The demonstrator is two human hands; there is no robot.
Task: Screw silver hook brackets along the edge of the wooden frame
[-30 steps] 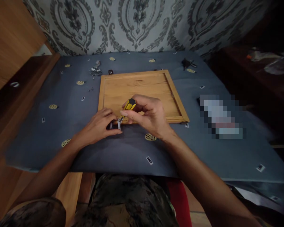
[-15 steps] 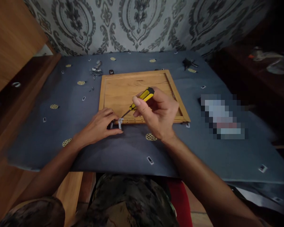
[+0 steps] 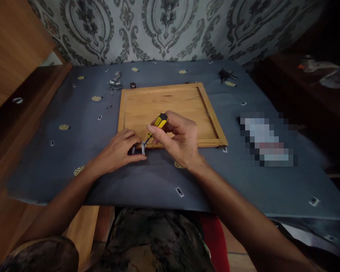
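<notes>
Swinging down from its raised slant of half a second ago, the yellow-and-black screwdriver (image 3: 159, 122) now stands steeper, with its tip at the metal fitting (image 3: 143, 145).

Head view: the right hand (image 3: 177, 141) has a closed grip around the screwdriver's handle. The left hand (image 3: 119, 149) is curled shut on the metal fitting, pinning it against the near rail of the wooden framed panel (image 3: 170, 99), which lies flat on the cloth-covered tabletop (image 3: 243, 181). The step in hand looks like driving a screw through that fitting into the rail. It calls for the tip to sit square in the screw head while the left hand stops the fitting from shifting.

No box or dish shows. Loose hardware (image 3: 114, 84) lies heaped on the cloth beyond the panel's far left corner.
</notes>
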